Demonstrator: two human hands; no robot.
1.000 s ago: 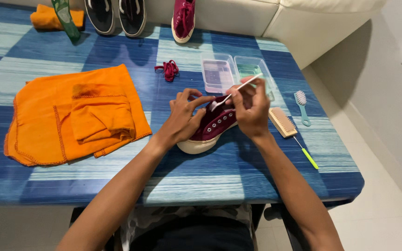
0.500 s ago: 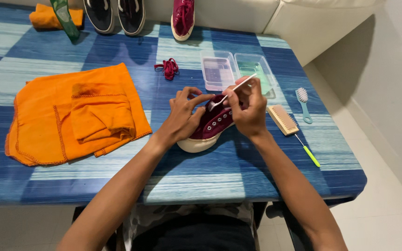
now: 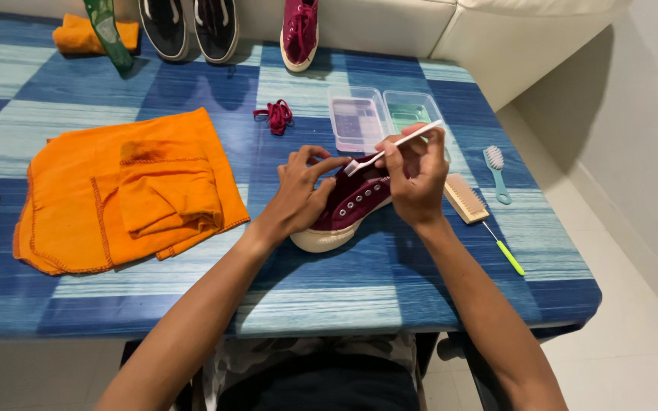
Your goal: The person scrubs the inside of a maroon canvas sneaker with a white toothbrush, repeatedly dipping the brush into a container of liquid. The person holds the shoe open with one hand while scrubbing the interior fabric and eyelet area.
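A maroon sneaker (image 3: pixel 348 209) with a white sole lies on the blue checked table (image 3: pixel 329 289), laces removed. My left hand (image 3: pixel 302 190) grips its upper from the left side. My right hand (image 3: pixel 418 176) holds a white toothbrush (image 3: pixel 401 142) with the bristle end down on the shoe's tongue area between my two hands. The shoe's toe end is hidden behind my hands.
An orange cloth (image 3: pixel 127 190) lies left of the shoe. Maroon laces (image 3: pixel 276 116) and two clear plastic tubs (image 3: pixel 382 118) sit behind it. A wooden brush (image 3: pixel 464 198), a teal brush (image 3: pixel 496 171) and a green-handled tool (image 3: pixel 506 251) lie at right. More shoes (image 3: pixel 298 30) line the back edge.
The view has shifted slightly. Both hands stay on the sneaker, with the toothbrush moving a little over its upper.
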